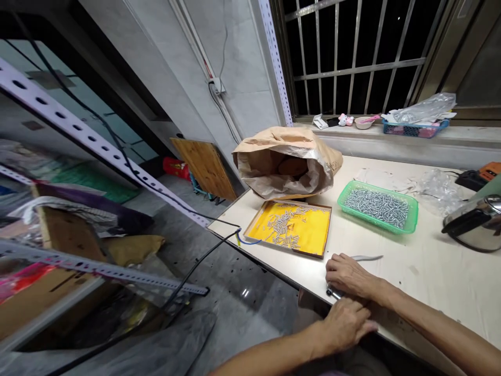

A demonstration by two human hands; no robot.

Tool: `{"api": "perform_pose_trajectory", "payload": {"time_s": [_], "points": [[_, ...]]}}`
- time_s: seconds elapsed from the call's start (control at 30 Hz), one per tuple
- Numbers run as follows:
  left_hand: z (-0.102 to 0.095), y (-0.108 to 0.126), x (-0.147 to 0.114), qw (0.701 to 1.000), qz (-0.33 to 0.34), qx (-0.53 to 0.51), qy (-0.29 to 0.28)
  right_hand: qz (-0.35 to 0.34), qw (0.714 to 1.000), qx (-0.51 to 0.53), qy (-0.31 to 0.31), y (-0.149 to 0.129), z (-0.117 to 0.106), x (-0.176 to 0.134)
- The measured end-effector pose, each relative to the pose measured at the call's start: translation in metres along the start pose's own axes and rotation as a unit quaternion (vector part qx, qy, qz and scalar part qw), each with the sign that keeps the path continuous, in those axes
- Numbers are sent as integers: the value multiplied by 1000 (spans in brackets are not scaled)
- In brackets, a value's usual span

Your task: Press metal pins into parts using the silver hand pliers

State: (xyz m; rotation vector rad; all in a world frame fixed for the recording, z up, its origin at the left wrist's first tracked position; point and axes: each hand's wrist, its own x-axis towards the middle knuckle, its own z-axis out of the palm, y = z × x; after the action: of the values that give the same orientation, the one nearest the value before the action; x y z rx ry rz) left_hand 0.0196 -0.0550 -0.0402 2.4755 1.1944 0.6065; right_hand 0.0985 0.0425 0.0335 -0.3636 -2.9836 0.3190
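Observation:
My left hand (346, 325) is closed at the table's front edge, its thumb pointing right. Just above it, my right hand (350, 275) rests with fingers curled. A small shiny metal piece (334, 293) sticks out between the two hands; which hand grips it, I cannot tell. Beyond the right hand, a thin curved grey strip (368, 257) shows against the tabletop, partly hidden by the knuckles. Up and left of the hands is a shallow tray (319, 237) with a yellow bottom and scattered small metal pins. A green plastic basket (412, 222) holds many similar metal pieces.
A large open paper sack (289, 141) lies behind the yellow tray. At right stand a metal kettle (475, 224) and crumpled clear plastic (438, 190). A black cable (203, 256) reaches the table's left edge. A blue basket (415, 129) sits on the windowsill.

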Motion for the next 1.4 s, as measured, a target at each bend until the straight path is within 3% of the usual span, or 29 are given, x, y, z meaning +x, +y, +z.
{"api": "perform_pose_trajectory", "payload": {"time_s": [0.1,0.2,0.3,0.37,0.4,0.47,0.53,0.63,0.77,0.87,0.97,1.03,1.17,1.4], "points": [[-10,-11,4,999,-9,18,28,18,978,102,179,-2,-8,-1],[-32,-44,12,997,-31,40,63,79,918,101,376,11,-40,-2],[-70,-96,23,989,-78,68,104,199,866,-6,458,50,-81,-10],[-96,-130,30,966,-183,132,129,315,843,-87,427,79,-100,-21],[-108,-145,33,947,-240,174,120,374,837,-118,380,90,-105,-28],[-124,-166,37,931,-282,218,73,458,830,-156,277,101,-105,-41],[-133,-178,40,935,-272,228,23,478,838,-161,208,93,-94,-52],[-139,-181,41,945,-247,214,-15,428,880,-106,179,54,-63,-65],[-143,-165,47,948,-278,154,10,341,930,17,136,-5,-20,-80],[-135,-133,46,944,-325,-33,52,336,935,37,102,-31,1,-89],[-115,-91,34,898,-366,-243,4,351,933,27,73,-43,12,-92],[-101,-68,23,859,-399,-320,-33,367,928,10,58,-46,15,-91],[-86,-48,12,816,-470,-332,-58,388,921,-20,43,-52,16,-88],[-84,-55,16,807,-506,-276,-127,413,910,-28,10,-56,13,-86]]}}
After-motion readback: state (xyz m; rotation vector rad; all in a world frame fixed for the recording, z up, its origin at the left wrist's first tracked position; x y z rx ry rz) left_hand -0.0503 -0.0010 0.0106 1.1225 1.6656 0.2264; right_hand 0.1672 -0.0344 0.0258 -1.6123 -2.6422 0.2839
